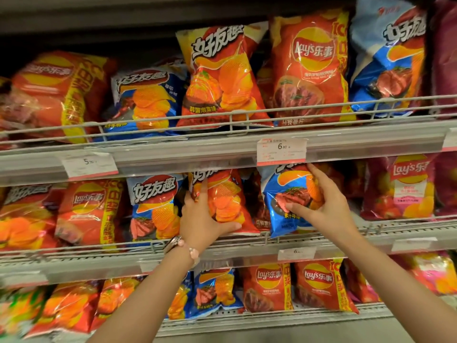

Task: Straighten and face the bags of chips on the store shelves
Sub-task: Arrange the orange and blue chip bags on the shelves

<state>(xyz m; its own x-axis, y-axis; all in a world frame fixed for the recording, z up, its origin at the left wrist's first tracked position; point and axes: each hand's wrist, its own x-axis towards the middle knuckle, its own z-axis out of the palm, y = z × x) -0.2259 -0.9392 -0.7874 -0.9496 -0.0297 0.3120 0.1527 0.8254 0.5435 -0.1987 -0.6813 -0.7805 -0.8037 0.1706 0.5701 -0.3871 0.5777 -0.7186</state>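
Observation:
On the middle shelf (346, 240), my left hand (201, 220) grips a red-orange bag of ridged chips (226, 199) from its left side, thumb under the bottom edge. My right hand (324, 206) holds a blue bag with a steak picture (288, 194) next to it, fingers curled round its right side and thumb on its front. Both bags stand upright behind the wire rail, tops hidden by the shelf strip above. Another blue bag (154, 206) stands to the left of my left hand.
The upper shelf (173, 154) carries red, blue and orange bags leaning at different angles, with price tags (282, 151) on its strip. A purple bag (400, 186) stands at the right. The lower shelf holds red bags (319, 285) and a blue one (215, 290).

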